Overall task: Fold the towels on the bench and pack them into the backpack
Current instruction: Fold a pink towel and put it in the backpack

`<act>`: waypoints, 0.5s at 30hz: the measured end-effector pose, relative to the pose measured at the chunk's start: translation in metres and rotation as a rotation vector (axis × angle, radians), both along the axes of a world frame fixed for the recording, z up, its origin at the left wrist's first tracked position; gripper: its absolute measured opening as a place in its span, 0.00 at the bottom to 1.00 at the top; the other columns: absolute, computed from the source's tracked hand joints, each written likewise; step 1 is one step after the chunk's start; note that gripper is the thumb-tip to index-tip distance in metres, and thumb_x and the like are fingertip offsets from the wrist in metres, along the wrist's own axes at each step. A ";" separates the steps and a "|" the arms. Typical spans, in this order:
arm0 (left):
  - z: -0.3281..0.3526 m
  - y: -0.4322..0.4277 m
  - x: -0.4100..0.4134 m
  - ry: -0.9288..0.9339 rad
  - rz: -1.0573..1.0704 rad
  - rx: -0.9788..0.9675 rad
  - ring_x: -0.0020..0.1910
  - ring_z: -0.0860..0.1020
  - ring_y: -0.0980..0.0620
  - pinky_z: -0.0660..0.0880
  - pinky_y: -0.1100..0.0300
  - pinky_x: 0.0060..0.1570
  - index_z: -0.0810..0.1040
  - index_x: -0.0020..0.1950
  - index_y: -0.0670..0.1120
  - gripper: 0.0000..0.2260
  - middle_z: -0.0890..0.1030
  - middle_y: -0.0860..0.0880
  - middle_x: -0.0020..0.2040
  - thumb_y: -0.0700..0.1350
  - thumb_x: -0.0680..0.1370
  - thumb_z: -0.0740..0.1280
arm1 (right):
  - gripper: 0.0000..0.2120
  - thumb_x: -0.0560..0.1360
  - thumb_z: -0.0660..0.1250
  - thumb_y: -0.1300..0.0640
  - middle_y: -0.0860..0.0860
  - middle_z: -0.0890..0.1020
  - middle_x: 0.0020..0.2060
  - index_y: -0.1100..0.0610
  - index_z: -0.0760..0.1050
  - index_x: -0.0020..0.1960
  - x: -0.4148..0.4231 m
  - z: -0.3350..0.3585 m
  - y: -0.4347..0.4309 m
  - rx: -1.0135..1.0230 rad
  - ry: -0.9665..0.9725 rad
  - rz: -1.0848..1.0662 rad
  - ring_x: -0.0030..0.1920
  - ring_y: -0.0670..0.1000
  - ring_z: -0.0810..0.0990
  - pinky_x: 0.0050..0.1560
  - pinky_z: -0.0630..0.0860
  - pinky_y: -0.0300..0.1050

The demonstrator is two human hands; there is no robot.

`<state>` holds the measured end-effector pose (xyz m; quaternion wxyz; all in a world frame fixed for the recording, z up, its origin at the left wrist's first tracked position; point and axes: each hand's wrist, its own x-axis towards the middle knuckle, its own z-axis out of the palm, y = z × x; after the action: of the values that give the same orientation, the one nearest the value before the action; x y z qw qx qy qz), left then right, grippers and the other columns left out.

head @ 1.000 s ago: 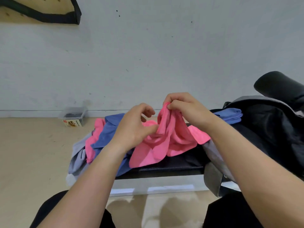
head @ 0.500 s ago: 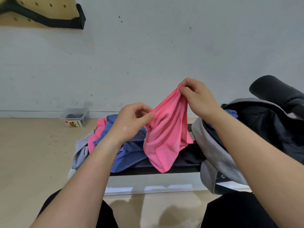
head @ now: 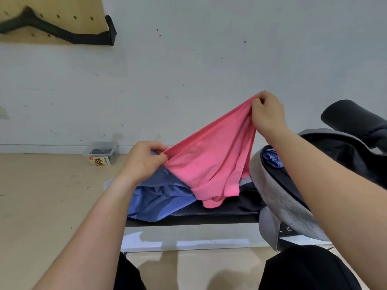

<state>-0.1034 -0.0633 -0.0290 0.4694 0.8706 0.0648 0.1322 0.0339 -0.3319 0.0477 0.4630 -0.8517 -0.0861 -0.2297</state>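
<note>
A pink towel (head: 211, 164) hangs stretched between both hands above the black bench (head: 213, 214). My left hand (head: 144, 162) pinches its lower left corner. My right hand (head: 267, 114) pinches the upper right corner, held higher. The towel's bottom edge droops onto the bench. A crumpled blue towel (head: 159, 195) lies on the bench below my left hand. The grey and black backpack (head: 278, 197) stands open at the bench's right end, with a folded blue towel (head: 272, 159) inside it.
A small clear plastic box (head: 100, 152) sits on the wooden floor by the white wall. A pegboard with a black bracket (head: 62, 32) hangs at the upper left. A black padded roll (head: 354, 118) lies behind the backpack. My knees are below the bench.
My right hand has risen and moved right, my left has stayed low, and the bunched pink towel has been pulled out taut between them.
</note>
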 end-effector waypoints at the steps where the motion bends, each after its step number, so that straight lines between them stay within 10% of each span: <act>1: 0.001 0.001 -0.003 0.031 0.002 -0.038 0.35 0.80 0.54 0.78 0.55 0.45 0.86 0.44 0.53 0.09 0.86 0.50 0.40 0.42 0.72 0.68 | 0.13 0.77 0.54 0.61 0.50 0.79 0.45 0.58 0.77 0.51 0.001 -0.004 -0.001 -0.034 0.011 -0.014 0.46 0.51 0.74 0.43 0.67 0.41; 8: 0.006 0.002 -0.021 0.118 0.015 -0.473 0.30 0.82 0.52 0.82 0.61 0.37 0.81 0.47 0.42 0.07 0.82 0.43 0.41 0.30 0.76 0.68 | 0.14 0.77 0.55 0.62 0.55 0.80 0.46 0.61 0.78 0.53 0.002 -0.028 -0.001 -0.134 0.135 -0.015 0.48 0.56 0.76 0.46 0.68 0.45; 15: -0.002 -0.001 -0.025 0.159 0.035 -0.216 0.45 0.85 0.49 0.82 0.55 0.50 0.87 0.43 0.46 0.04 0.87 0.48 0.41 0.41 0.75 0.71 | 0.11 0.75 0.53 0.63 0.52 0.75 0.35 0.59 0.72 0.39 0.002 -0.027 0.007 -0.053 0.175 0.023 0.39 0.54 0.71 0.36 0.66 0.46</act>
<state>-0.1286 -0.0639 -0.0313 0.5513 0.8215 0.1310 0.0634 0.0354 -0.3254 0.0205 0.4486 -0.8795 -0.0612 -0.1465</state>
